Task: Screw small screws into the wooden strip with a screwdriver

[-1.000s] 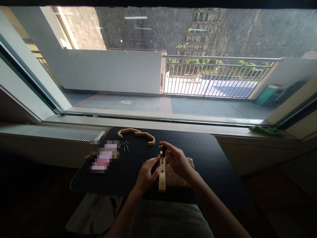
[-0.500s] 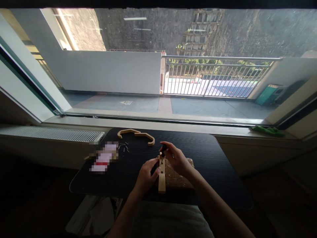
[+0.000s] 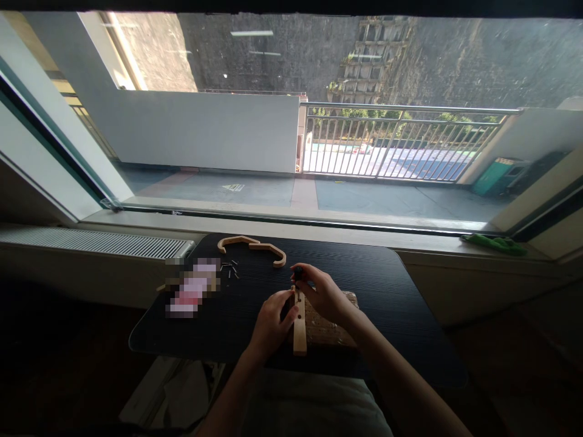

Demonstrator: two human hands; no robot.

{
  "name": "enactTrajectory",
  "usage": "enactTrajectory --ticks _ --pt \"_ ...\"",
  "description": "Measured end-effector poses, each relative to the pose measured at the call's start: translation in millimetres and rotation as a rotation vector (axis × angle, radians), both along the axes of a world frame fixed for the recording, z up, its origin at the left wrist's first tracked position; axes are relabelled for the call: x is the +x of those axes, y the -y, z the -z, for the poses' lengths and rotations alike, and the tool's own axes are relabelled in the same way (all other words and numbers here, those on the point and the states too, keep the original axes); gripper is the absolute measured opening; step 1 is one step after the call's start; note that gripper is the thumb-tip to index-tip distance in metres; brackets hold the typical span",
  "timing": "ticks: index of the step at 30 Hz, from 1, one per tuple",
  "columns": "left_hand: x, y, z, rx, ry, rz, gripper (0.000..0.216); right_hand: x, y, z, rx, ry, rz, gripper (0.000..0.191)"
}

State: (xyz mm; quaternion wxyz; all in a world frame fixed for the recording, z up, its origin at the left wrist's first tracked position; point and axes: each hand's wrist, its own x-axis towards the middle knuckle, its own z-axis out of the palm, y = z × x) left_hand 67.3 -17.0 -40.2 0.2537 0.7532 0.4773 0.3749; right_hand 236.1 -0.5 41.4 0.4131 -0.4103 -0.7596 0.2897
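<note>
A pale wooden bar (image 3: 299, 337) with dark round holes lies lengthwise along the left side of a brown block (image 3: 325, 328) in shiny clear wrap. My left hand (image 3: 273, 318) is closed on the bar's left side, thumb near a hole and fingers at its far end. Above that far end, my right hand (image 3: 321, 291) grips the black handle of a screwdriver (image 3: 298, 273). Its tip is hidden by my fingers. Two curved wooden pieces, one on the left (image 3: 237, 239) and one on the right (image 3: 271, 249), lie at the table's far edge.
Several small screws (image 3: 231, 268) lie on the black table (image 3: 378, 273), beside a blurred pink and white packet (image 3: 194, 288). Past the far edge are a window sill (image 3: 319, 227) with a green cloth (image 3: 494, 244) and a white radiator (image 3: 100, 243) at left.
The screwdriver handle has shifted slightly left and now looks more upright, with my right fingers turned around it. My left hand keeps its hold on the bar. The view has shifted a little.
</note>
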Motion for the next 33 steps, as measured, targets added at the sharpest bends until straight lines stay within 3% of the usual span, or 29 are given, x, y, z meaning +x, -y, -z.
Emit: enactTrajectory --ticks 19,33 --pt "2 0 -3.1 -0.078 0.041 -0.038 0.034 10 1 1.6 -0.011 0.014 -0.013 0.022" --pt "0 -7 -4.1 -0.101 0.083 0.016 0.033 7 1 3.0 -0.02 0.001 0.005 0.024"
